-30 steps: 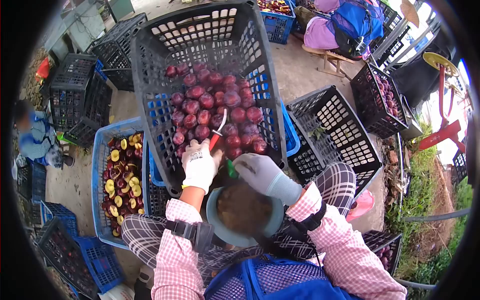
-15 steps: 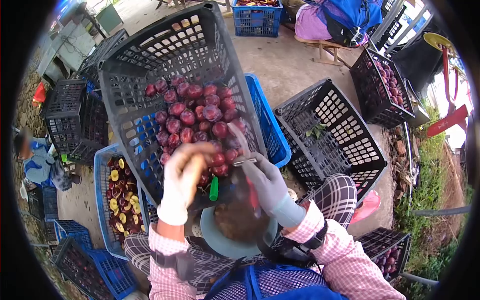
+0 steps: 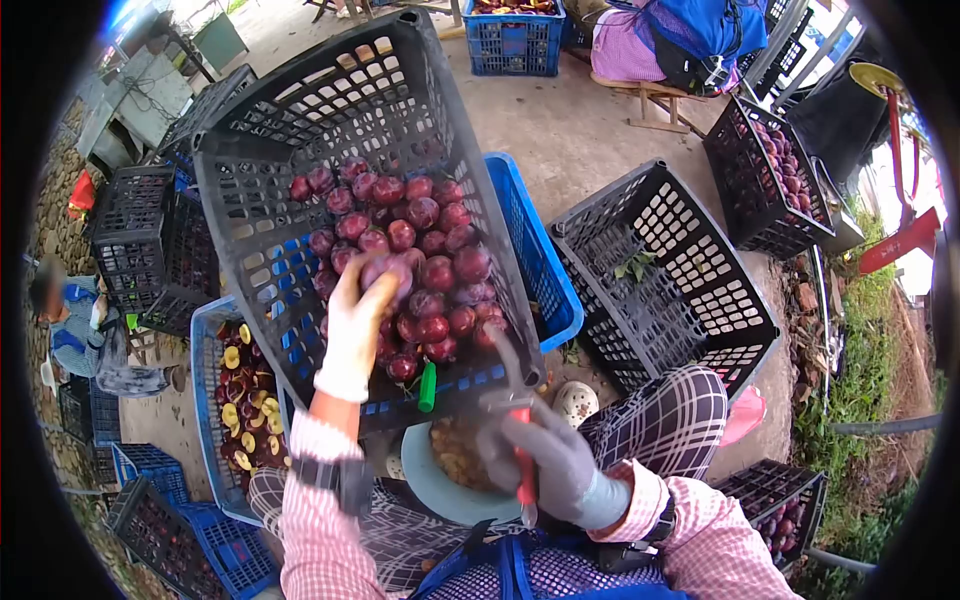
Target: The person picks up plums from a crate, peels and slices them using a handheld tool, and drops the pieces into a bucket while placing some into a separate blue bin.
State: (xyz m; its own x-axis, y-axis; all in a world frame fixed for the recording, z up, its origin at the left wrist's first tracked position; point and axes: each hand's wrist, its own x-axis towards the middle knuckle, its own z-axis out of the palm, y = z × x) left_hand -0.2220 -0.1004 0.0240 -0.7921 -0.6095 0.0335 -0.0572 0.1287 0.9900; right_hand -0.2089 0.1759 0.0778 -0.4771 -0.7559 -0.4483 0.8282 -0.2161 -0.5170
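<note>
A tilted black plastic crate (image 3: 492, 235) holds dark red plums (image 3: 402, 236) in front of me. My gloved left hand (image 3: 350, 330) is inside it, fingers closed around a plum (image 3: 387, 275). Low on the right, my right hand (image 3: 555, 462), in a grey glove, grips a red-handled curved knife (image 3: 524, 468); its blade is smeared by motion and points up toward the crate. Beneath the knife sits a light blue basin (image 3: 428, 482) with brownish bits in it. A green handle-like piece (image 3: 427, 388) sticks up at the crate's near edge.
A blue crate (image 3: 208, 400) of cut plums stands at left, another blue crate (image 3: 560, 300) beneath the black one. At right are a black crate (image 3: 660, 270) with some leaves and a plum-filled crate (image 3: 740, 170). Another person (image 3: 85, 320) sits far left.
My left hand has moved forward from the crate's near side into the plums and closed on one. My right hand has drawn back and down, over the basin, with the knife.
</note>
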